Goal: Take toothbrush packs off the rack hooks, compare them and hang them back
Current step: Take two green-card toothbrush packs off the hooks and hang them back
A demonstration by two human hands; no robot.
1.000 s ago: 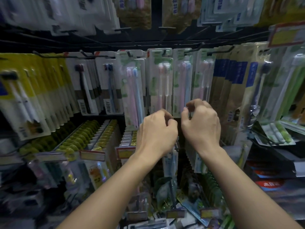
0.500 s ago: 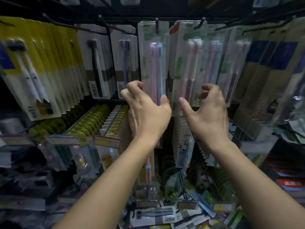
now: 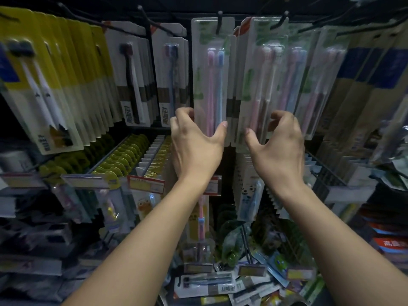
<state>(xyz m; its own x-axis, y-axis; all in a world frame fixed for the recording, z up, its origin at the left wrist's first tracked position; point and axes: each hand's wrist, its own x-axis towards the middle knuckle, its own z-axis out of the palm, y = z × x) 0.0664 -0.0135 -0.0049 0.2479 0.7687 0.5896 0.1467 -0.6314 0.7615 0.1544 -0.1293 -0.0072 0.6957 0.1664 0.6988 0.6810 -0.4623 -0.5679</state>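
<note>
Two bare forearms reach up toward a shop rack hung with toothbrush packs.

The left hand curls around the lower end of a clear pack holding one pink and one blue toothbrush. The fingers wrap the pack's left edge and the thumb presses its right edge, so the hand grips it. The pack hangs upright from a black hook directly above the hand.

The right hand is cupped around the bottom of the neighbouring pack of pale pink and white toothbrushes. The thumb lies on the pack's front near its left edge and the curled fingers reach round its right side; the hand is holding it. This pack tilts slightly and hangs from a second hook above the right hand. The two packs sit side by side, just apart, between and above the hands.

Further left of the left hand hang packs with dark-headed toothbrushes, then a row of yellow-carded packs. Right of the right hand are more clear pink-and-blue packs and blue-and-tan cartons. Below the hands, price tags front a lower row of children's toothbrush packs, and loose packs lie heaped between the forearms.
</note>
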